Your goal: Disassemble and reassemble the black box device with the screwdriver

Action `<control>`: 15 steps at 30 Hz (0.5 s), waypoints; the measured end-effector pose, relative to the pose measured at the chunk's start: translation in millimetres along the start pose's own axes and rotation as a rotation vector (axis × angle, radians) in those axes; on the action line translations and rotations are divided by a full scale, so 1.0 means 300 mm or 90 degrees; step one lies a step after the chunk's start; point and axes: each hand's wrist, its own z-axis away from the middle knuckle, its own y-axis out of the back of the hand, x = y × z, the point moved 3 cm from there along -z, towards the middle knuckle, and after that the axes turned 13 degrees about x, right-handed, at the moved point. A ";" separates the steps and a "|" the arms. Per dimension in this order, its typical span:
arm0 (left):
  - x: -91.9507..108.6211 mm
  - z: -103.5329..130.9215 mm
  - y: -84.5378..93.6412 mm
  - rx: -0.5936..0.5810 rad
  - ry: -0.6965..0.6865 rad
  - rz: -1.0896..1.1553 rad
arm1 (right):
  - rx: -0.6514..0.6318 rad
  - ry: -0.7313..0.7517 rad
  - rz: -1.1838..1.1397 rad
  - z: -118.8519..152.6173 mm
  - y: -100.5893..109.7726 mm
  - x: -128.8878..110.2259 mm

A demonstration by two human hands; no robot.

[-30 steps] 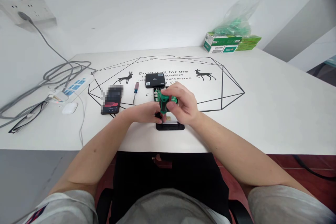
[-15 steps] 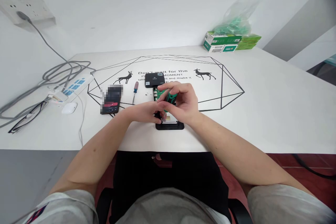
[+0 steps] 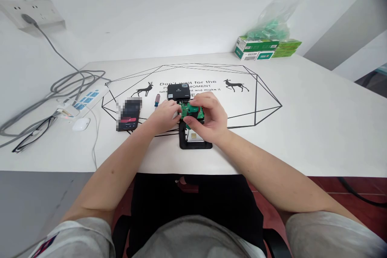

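Note:
In my right hand (image 3: 213, 119) is a green and black screwdriver (image 3: 192, 111), gripped between thumb and fingers over a green circuit board (image 3: 184, 113). Its tip is hidden. My left hand (image 3: 166, 116) has its fingers closed on the board's left edge; the fingertips are partly hidden. The board sits at the far end of an open black casing (image 3: 196, 145), whose near part shows a pale metallic piece with a small yellowish patch. Just beyond lies a square black cover (image 3: 178, 91) with small labels.
A second screwdriver (image 3: 157, 100) and a phone (image 3: 129, 115) lie to the left. Further left are a power strip (image 3: 90, 97), coiled grey cables, a white earphone case (image 3: 81, 124) and glasses (image 3: 33, 134). Green and white boxes (image 3: 256, 46) with a plastic bag stand at the back right.
My left hand has moved up and slightly left, from the casing's near part to the board's left edge. The right hand stays nearly in place, still holding the screwdriver.

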 end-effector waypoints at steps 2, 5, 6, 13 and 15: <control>-0.012 0.000 -0.005 0.000 -0.008 -0.025 | 0.012 0.008 0.007 0.006 -0.001 0.003; -0.035 -0.001 -0.007 0.016 -0.003 -0.044 | 0.003 0.013 0.005 0.003 0.005 -0.004; -0.045 -0.002 -0.006 0.025 0.004 -0.058 | -0.002 0.011 -0.001 0.000 0.008 -0.008; -0.098 -0.006 -0.009 0.039 0.070 -0.098 | -0.001 0.000 -0.018 -0.013 0.016 -0.014; -0.102 -0.004 -0.012 0.038 0.072 -0.106 | 0.004 -0.016 -0.020 -0.009 0.011 -0.005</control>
